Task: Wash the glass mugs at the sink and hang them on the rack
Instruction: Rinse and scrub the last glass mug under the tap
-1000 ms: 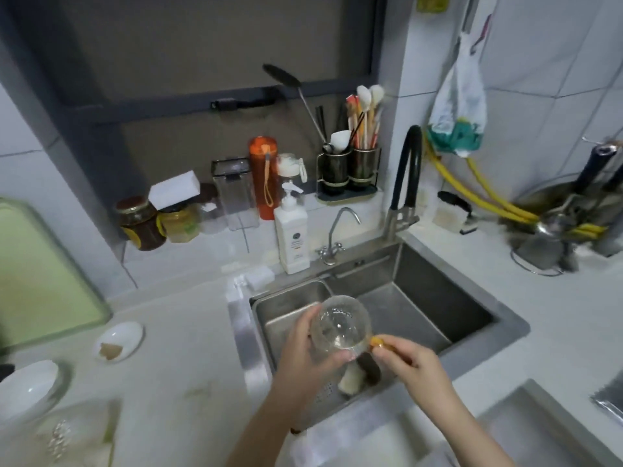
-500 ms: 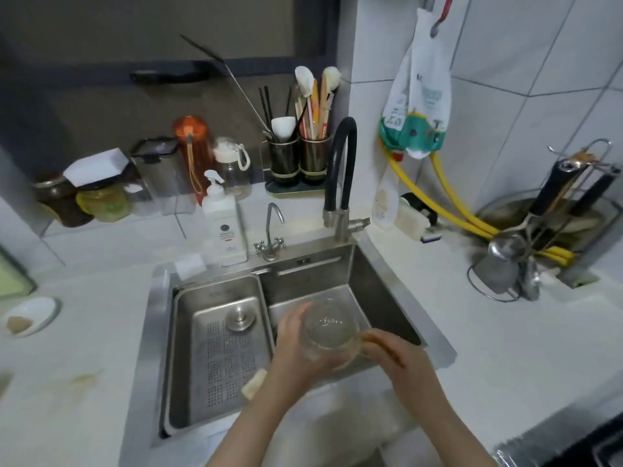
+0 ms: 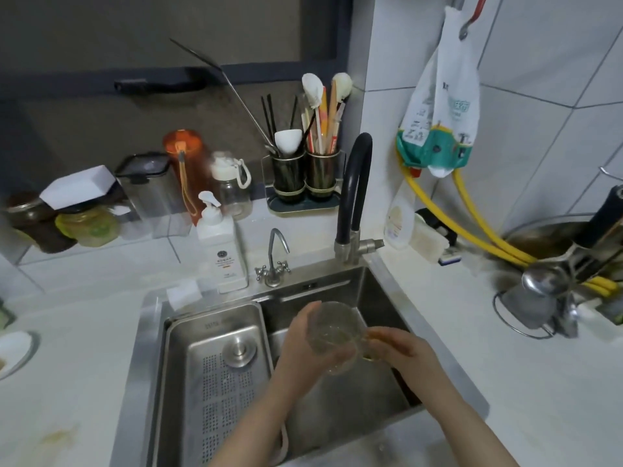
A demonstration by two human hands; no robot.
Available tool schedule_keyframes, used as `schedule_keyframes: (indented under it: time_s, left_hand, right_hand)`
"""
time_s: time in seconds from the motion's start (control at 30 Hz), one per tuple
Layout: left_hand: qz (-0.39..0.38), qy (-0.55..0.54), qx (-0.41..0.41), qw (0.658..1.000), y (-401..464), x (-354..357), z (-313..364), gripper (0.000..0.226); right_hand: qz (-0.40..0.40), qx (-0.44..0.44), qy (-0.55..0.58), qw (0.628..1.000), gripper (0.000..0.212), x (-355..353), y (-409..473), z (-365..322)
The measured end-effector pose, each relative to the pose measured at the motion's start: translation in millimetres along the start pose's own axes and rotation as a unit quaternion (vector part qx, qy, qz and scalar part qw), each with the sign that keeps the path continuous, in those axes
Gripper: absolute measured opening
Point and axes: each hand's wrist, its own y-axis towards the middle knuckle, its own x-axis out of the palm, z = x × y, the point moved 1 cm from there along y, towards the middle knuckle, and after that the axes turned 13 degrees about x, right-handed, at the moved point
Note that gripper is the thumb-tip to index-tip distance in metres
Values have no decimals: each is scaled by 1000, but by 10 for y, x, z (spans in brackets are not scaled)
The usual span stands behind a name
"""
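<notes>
A clear glass mug [image 3: 333,332] is held over the right basin of the steel sink [image 3: 387,298], its mouth tipped toward me. My left hand [image 3: 303,348] grips the mug's body from the left, thumb over the near rim. My right hand [image 3: 401,348] pinches the mug's right side, where something yellowish shows between the fingers; I cannot tell if it is a sponge or the handle. The black-hosed faucet [image 3: 354,197] stands behind the basin, no water visible.
A perforated steel drain tray [image 3: 219,382] fills the left basin. A soap pump bottle [image 3: 222,251], small tap [image 3: 274,261], jars and a utensil holder [image 3: 303,176] line the back ledge. Ladles on a wire stand [image 3: 546,298] and yellow hoses [image 3: 472,230] are at right.
The view has swung right and closer to the sink. Both hands keep hold of the mug over the right basin, and the mug has turned slightly.
</notes>
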Motion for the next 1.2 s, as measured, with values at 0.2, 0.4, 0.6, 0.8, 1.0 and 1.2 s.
schedule_keyframes:
  time_s: [0.2, 0.4, 0.6, 0.8, 1.0, 1.2]
  left_hand:
    - [12, -43, -22, 999, 281, 39, -211, 63]
    - [33, -59, -61, 996, 584, 206, -325, 76]
    - [85, -60, -70, 992, 787, 362, -334, 69]
    - [100, -40, -80, 991, 922, 527, -398, 78]
    - [95, -4, -111, 989, 955, 576, -422, 82]
    - [105, 14, -116, 988, 948, 564, -436, 79]
  right_hand:
    - [23, 27, 12, 999, 14, -86, 483, -135]
    - [67, 49, -78, 993, 22, -382, 1384, -371]
    - [94, 48, -151, 983, 56, -605, 2221, -517]
    - [85, 26, -199, 976, 43, -707, 2836, -416]
    - [93, 3, -230, 969, 27, -749, 3223, -326]
    - [101, -3, -208, 973, 27, -777, 3318, -258]
